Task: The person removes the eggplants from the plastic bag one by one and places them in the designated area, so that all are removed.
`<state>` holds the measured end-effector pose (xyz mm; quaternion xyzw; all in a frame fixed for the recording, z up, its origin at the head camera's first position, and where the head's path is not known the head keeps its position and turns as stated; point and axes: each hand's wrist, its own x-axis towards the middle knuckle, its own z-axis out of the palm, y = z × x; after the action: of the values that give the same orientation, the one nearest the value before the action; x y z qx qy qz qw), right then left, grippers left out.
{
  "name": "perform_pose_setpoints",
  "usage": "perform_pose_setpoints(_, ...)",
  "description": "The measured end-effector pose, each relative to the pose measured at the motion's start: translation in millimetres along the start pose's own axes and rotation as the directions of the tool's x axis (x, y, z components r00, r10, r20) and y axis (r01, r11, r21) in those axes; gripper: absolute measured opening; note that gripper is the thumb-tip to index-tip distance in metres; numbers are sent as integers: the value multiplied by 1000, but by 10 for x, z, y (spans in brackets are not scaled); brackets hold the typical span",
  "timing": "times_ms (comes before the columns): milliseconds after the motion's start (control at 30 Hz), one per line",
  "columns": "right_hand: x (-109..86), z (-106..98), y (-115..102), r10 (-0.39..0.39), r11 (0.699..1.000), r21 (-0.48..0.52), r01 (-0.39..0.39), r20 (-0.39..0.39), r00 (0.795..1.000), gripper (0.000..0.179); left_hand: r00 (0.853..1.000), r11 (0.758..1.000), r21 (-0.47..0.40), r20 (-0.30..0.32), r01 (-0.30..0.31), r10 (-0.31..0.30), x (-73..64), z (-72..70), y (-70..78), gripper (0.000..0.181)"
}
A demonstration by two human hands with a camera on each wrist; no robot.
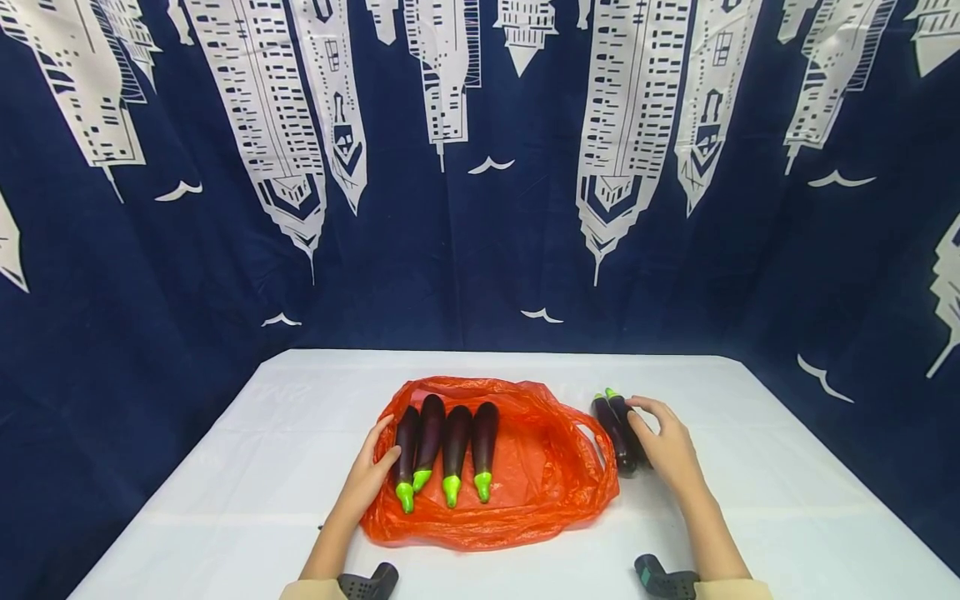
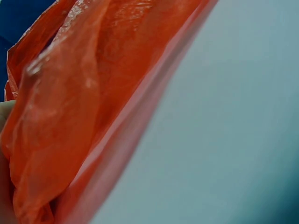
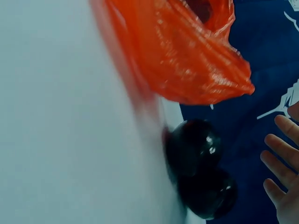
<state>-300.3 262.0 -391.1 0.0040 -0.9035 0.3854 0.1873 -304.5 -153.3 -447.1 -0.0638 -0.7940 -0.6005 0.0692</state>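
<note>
An orange-red plastic bag (image 1: 525, 525) lies spread on the table with its mouth gaping. Several dark purple eggplants (image 1: 455, 442) rest side by side in its left part, green stem ends toward me. My left hand (image 1: 367, 471) rests on the bag's left rim, thumb and fingers apart, the thumb tip beside the leftmost eggplant. In the left wrist view, bag film covers most of that hand. Right of the bag lie two more eggplants (image 1: 617, 429), stems pointing away. My right hand (image 1: 667, 446) is beside them, fingers spread in the right wrist view, fingertips close to the nearer one.
The white table (image 1: 247, 475) reaches back to a dark blue curtain (image 1: 480, 250) printed with white buildings and birds. The bag's right handle loop (image 1: 596, 437) stands close against the two outside eggplants. Dark wrist devices (image 1: 667, 579) sit at both sleeves.
</note>
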Motion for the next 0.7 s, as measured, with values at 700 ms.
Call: perform_pose_setpoints(700, -126, 121, -661, -196, 975, 100, 199, -39, 980, 27, 1000, 1000, 19, -1, 4, -4, -15, 3, -8, 55)
